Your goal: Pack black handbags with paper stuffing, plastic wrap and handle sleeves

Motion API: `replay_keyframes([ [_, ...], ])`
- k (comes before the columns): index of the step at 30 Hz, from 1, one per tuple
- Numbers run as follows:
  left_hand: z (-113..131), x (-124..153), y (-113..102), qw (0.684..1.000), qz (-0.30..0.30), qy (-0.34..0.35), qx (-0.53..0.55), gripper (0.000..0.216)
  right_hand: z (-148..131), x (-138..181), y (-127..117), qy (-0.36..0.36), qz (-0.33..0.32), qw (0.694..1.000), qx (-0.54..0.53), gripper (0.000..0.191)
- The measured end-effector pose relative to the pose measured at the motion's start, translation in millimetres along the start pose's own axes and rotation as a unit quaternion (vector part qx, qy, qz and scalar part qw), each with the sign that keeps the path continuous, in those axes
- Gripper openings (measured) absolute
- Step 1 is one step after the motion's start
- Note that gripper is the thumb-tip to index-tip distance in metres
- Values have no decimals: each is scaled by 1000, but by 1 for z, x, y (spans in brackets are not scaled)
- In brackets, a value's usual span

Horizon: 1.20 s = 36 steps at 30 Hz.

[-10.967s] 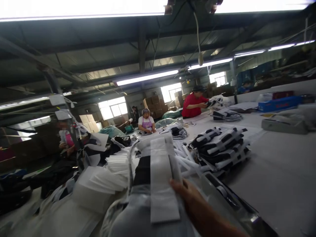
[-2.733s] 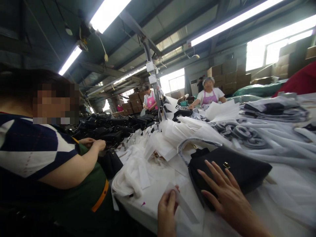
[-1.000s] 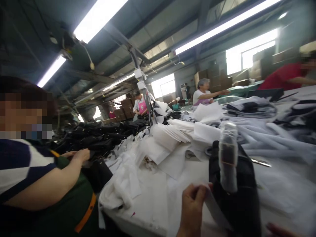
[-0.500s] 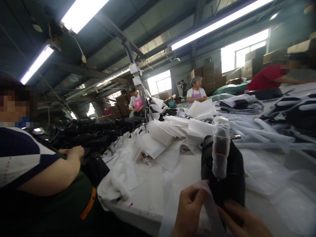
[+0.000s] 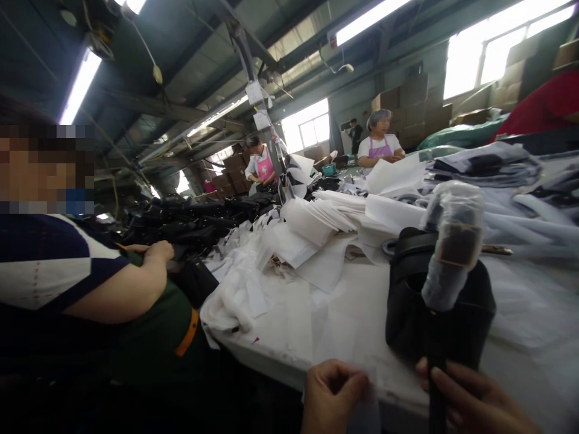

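At the table's near edge my left hand [image 5: 332, 392] is closed in a pinch on a thin white paper sheet [image 5: 368, 407] that hangs from its fingertips. Between the fingers and thumb of my right hand [image 5: 479, 395] is a black strap [image 5: 437, 392], running down in front of the black bag [image 5: 407, 319]. The bag stands on the table, just beyond my right hand. Its handle [image 5: 446, 283] is wrapped in clear, cloudy plastic and arches up at the front. The lower ends of the strap and sheet leave the picture.
White paper sheets [image 5: 321, 214] lie heaped across the white table [image 5: 289, 307]. Bunched white wrapping [image 5: 226, 301] sits at its left corner. A co-worker's arm [image 5: 131, 289] is close on my left, by a pile of black bags [image 5: 181, 217]. More people stand behind.
My right hand has moved from beside the sheet onto the black strap. My left hand still pinches the sheet, now lower and apart from the bag. The view has shifted.
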<state>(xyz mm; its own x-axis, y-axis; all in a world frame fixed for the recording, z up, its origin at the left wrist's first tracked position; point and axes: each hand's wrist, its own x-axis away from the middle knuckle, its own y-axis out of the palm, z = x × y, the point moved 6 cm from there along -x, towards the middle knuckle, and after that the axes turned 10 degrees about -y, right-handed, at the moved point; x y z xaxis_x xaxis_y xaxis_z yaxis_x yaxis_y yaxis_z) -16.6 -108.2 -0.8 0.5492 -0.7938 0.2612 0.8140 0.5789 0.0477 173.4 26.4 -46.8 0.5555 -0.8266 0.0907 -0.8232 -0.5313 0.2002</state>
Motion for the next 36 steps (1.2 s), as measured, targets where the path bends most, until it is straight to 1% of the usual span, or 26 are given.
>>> replay_keyframes([
  [3, -12, 9, -3, 999, -1, -31, -21, 37, -2, 6, 7, -3, 39, 997, -64, 43],
  [6, -16, 16, -1, 998, -3, -49, -40, 28, -19, 12, 17, -27, 85, 991, -95, 39],
  [8, -15, 21, 1, 998, -3, -53, -46, 21, -30, 14, 23, -48, 113, 989, -85, 42],
  [11, -12, 25, 5, 996, 2, -59, -63, 12, -40, 15, 26, -84, 137, 987, -28, 46],
  [16, -9, 28, 10, 993, -2, -63, -102, 8, -39, 14, 26, -115, 119, 983, 74, 48],
  [19, -5, 29, 12, 991, -6, -60, -117, 7, -41, 14, 28, -116, 99, 984, 94, 49],
  [25, -3, 30, 18, 993, -44, -71, -88, 10, -45, 14, 29, -100, 74, 983, 131, 52],
  [28, -3, 27, 21, 993, -68, -65, -76, 12, -47, 15, 30, -97, 72, 982, 143, 53],
  [31, 1, 24, 29, 992, -90, -60, -60, 22, -50, 14, 33, -81, 71, 985, 135, 53],
  [33, 7, 20, 36, 992, -97, -54, -53, 29, -52, 12, 34, -80, 64, 988, 118, 50],
  [36, 21, 12, 50, 993, -93, -33, -59, 34, -52, 9, 33, -104, 53, 987, 111, 49],
])
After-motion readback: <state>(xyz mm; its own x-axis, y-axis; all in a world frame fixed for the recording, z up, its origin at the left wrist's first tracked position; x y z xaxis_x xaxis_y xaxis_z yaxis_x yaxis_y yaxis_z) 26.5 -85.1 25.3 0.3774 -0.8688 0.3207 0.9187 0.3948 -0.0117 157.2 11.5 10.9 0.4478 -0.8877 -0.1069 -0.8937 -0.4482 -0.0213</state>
